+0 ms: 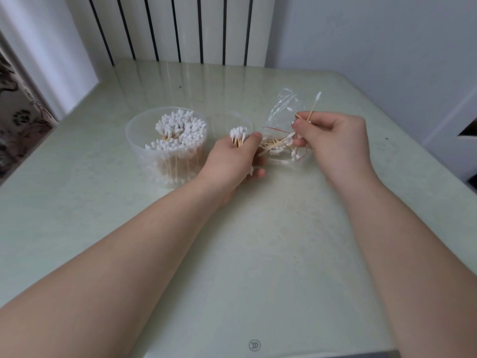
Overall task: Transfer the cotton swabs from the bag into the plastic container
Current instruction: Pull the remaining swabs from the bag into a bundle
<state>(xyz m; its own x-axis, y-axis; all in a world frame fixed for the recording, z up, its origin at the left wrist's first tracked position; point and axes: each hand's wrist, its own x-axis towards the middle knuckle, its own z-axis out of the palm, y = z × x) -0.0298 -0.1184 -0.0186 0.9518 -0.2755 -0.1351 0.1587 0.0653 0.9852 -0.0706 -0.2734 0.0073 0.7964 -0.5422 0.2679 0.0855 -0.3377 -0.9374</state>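
Swabs go from bag (280, 130) to container (165, 148)
Left hand (232, 164) grips a bundle (239, 135), stems hidden; right hand (335, 140) pinches one swab (314, 105).

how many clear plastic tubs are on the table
2. One tub, near the left hand, is packed with upright cotton swabs. The second tub stands just behind that hand, partly hidden, next to the bag; its contents cannot be seen.

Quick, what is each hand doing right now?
Left hand: closed around a bundle of cotton swabs.
Right hand: fingers pinching a single swab above the bag.
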